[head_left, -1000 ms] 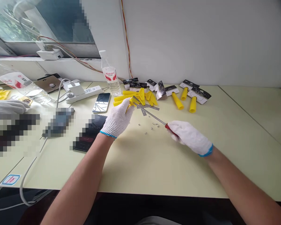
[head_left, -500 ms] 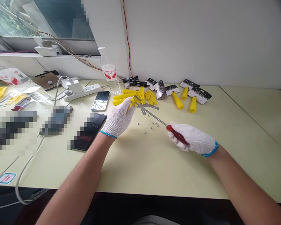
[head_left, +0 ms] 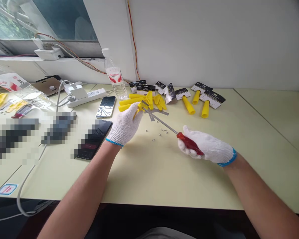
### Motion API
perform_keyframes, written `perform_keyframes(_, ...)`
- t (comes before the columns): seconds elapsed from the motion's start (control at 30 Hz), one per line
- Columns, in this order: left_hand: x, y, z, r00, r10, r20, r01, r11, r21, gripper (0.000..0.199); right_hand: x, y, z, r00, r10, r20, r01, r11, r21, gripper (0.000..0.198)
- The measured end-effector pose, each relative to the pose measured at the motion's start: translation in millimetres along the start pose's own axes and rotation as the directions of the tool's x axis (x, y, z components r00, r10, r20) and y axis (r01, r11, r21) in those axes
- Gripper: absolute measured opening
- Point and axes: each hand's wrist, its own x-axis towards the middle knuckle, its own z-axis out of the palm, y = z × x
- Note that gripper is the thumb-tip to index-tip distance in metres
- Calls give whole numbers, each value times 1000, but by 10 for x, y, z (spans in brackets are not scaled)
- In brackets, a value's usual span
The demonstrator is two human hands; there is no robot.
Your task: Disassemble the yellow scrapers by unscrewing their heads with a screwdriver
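My left hand (head_left: 126, 125), in a white knitted glove, is closed on a yellow plastic scraper (head_left: 141, 105); most of it is hidden by the fingers. A screwdriver (head_left: 189, 142) with a red handle lies in my right hand (head_left: 201, 143), gloved too, its fingers wrapped beneath the handle and the thumb raised. The shaft slants up to the left, its tip meeting the scraper's head. Behind my left hand are more yellow scraper parts (head_left: 149, 99). Flat metal blades (head_left: 159, 112) and several small screws (head_left: 159, 134) lie on the table nearby.
Yellow handles (head_left: 188, 105) with black-and-white cards (head_left: 212, 99) lie at the back right. A water bottle (head_left: 116, 79) stands at the back, near a power strip (head_left: 88, 97). Two phones (head_left: 106, 107) lie left of my left hand. A cable (head_left: 27, 176) hangs over the front edge.
My right thumb has lifted off the screwdriver handle, and that hand has shifted slightly to the right. The left hand keeps its hold on the scraper. The view has shifted a little.
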Motion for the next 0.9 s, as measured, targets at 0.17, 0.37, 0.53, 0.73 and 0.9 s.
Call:
perform_keyframes(0.17,-3,-35,18,1000,-8,8,7,1000,12,12,11,-1,84,964,-193,-184,161,972,-172,52)
perform_keyframes(0.37,-4,-46,24,1000,12,15,-12,1000,9,16,115,78,199,668,-541,-510,76,733,-676,33)
perform_keyframes(0.53,-7,-21,21,999,36,30,-37,999,17,16,-1,80,103,947,-279,-158,207,909,-362,62)
perform_keyframes(0.73,-4,11,3,999,13,53,-14,1000,13,16,56,25,226,741,-461,-488,67,774,-629,31)
perform_keyframes(0.9,-5,17,-3,998,34,51,-36,998,42,24,35,-10,227,835,-366,-410,51,794,-606,46)
